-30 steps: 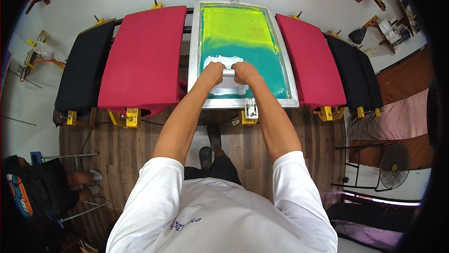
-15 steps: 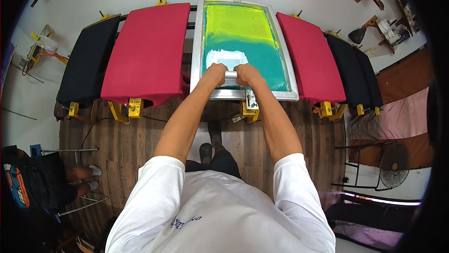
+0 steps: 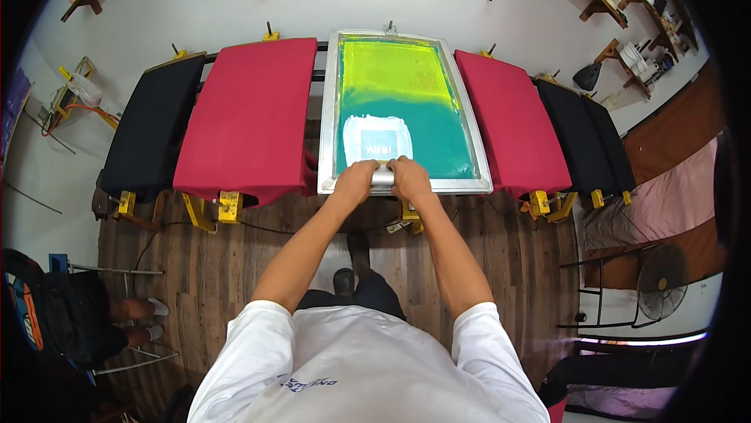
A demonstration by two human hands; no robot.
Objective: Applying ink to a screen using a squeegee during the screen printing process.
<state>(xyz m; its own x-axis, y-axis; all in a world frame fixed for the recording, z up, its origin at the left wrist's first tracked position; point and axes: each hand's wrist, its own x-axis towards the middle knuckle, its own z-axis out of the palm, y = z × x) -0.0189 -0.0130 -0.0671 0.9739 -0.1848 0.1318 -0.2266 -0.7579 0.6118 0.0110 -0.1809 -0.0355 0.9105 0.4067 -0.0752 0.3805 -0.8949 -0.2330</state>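
A metal-framed printing screen [image 3: 450, 137] lies flat over a support, its mesh yellow-green at the far end and teal nearer me. White ink [image 3: 356, 129] is spread in a patch around a pale rectangle with lettering near its close end. My left hand [image 3: 356, 180] and my right hand [image 3: 410, 180] are both closed on a squeegee [image 3: 382, 177] with a silver handle. It stands at the near edge of the white patch, beside the frame's front bar. The squeegee's blade is mostly hidden by the handle and my fingers.
Red cloth-covered boards [image 3: 246, 114] flank the screen, with black-covered boards [image 3: 152, 126] further out. Yellow brackets [image 3: 229, 207] stick out below them. A standing fan [image 3: 662, 282] is at the right. Another person's legs [image 3: 145, 321] show at the lower left. Shelves [image 3: 602, 8] hang on the wall.
Both hands have drawn the squeegee toward me, to the near end of the screen. More of the white patch and its lettering now shows. The whole view has tilted up slightly.
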